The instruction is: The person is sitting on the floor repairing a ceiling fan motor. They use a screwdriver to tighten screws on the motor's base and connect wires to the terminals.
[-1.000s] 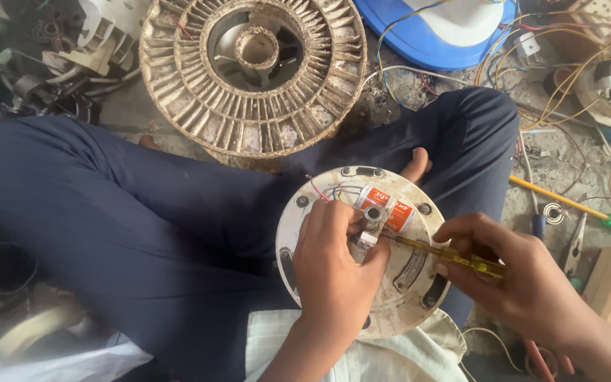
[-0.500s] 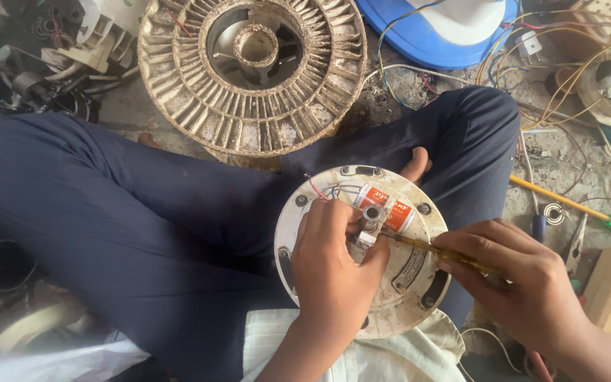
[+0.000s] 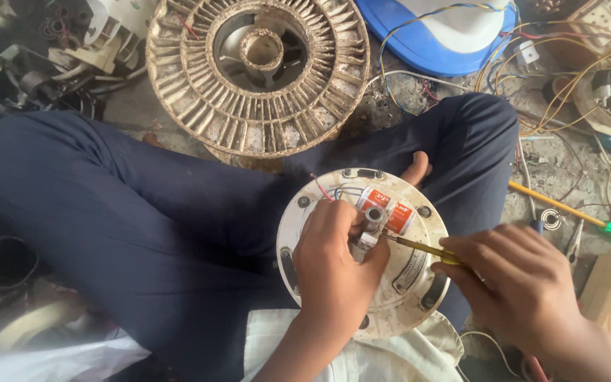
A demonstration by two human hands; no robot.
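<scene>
You have a single view, from the camera on your head, tilted steeply down over your crossed legs to the floor. It sits close: the round white motor plate in your lap fills the lower middle, your forearms enter from the bottom edge, and the floor clutter crosses the top. No second view shares the scene.

A round motor plate rests on the crossed legs, with two cylindrical capacitors side by side on its far half. The left hand lies on the plate's middle; the right hand holds a screwdriver pointing left to the hub. Beyond the knees lies a ribbed fan rotor on the floor; another screwdriver lies to the right
</scene>
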